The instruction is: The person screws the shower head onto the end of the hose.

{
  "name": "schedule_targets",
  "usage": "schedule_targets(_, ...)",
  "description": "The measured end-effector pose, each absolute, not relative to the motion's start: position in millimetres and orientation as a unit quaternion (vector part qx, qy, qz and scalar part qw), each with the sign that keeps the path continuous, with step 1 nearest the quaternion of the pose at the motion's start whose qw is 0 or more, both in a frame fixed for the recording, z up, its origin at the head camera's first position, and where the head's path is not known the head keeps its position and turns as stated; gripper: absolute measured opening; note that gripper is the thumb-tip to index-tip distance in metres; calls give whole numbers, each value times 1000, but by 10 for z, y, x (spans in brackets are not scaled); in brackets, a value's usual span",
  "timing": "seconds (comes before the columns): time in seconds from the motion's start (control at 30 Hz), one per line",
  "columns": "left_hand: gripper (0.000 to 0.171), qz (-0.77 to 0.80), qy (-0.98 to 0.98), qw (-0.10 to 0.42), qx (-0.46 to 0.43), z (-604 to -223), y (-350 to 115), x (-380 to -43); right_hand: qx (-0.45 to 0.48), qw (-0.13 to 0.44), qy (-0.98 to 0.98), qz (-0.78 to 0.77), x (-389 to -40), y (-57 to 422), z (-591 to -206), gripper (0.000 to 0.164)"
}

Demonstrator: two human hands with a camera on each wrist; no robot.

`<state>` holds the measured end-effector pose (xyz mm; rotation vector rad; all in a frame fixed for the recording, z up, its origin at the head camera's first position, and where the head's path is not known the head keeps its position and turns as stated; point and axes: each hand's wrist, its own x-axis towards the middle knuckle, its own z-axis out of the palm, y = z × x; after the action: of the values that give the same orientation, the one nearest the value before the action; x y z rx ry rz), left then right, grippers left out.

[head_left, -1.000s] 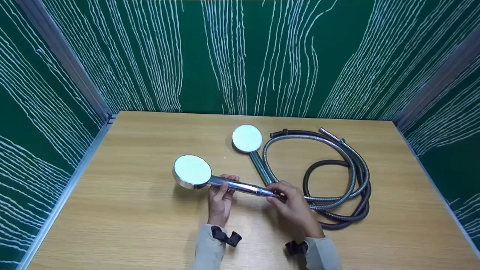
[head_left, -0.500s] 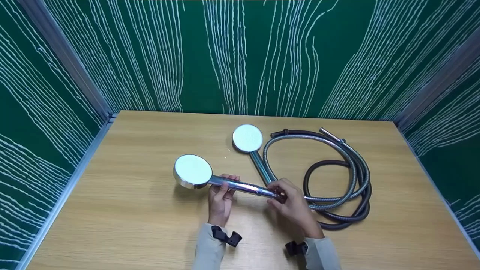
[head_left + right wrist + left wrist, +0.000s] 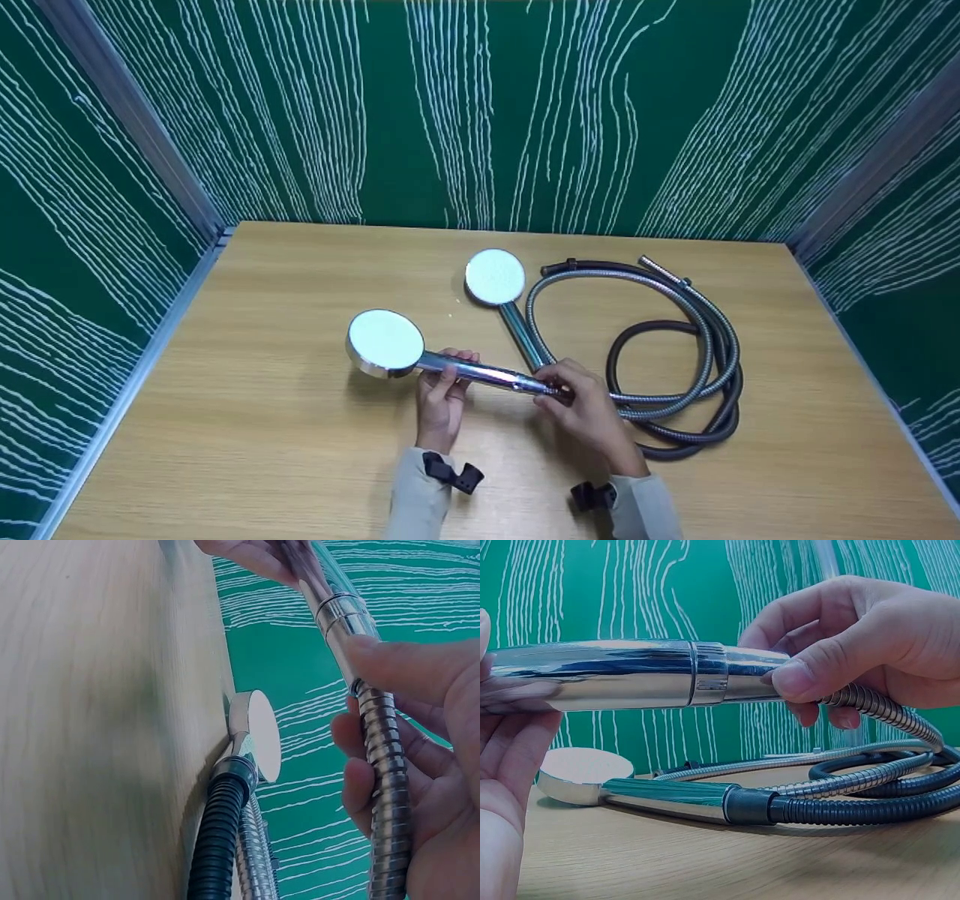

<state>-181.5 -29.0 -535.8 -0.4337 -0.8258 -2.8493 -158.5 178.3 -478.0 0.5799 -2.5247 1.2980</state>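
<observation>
A chrome hand shower [image 3: 385, 343] with a round white face is raised above the table, its handle sloping down to the right. My left hand [image 3: 441, 401] grips the handle from below, thumb across the front. At the handle's lower end, my right hand [image 3: 591, 412] pinches the smooth chrome hose nut [image 3: 754, 673] between thumb and fingers. The nut lines up with the handle, right against its ribbed collar [image 3: 709, 673]. From the nut, the silver shower hose [image 3: 385, 780] runs down past my right palm.
Behind, a second hand shower [image 3: 495, 277] lies on the wooden table [image 3: 247, 315], joined to a black hose [image 3: 855, 810]. Silver and black hoses [image 3: 731, 352] lie in overlapping loops to the right. Green walls [image 3: 375, 112] with white lines stand around the table.
</observation>
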Motion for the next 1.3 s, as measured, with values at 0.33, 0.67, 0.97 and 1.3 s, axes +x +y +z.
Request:
schedule_targets(0.33, 12, -946, -283, 74, -142, -5353, -292, -1803, 197, 113, -866, 445, -1580, 1791, -4779, 31)
schedule_targets(0.67, 12, -949, -273, 72, -142, -5356, -295, -1797, 179, 68, -867, 459, -1561, 1798, -4761, 27)
schedule_targets(0.97, 12, -948, -275, 71, -142, -5351, -297, -1803, 189, 91, -869, 448, -1564, 1782, -4747, 31)
schedule_targets(1.3, 11, -948, -281, 75, -128, -5347, -293, -1807, 193, 111, -866, 449, -1579, 1778, -4775, 35)
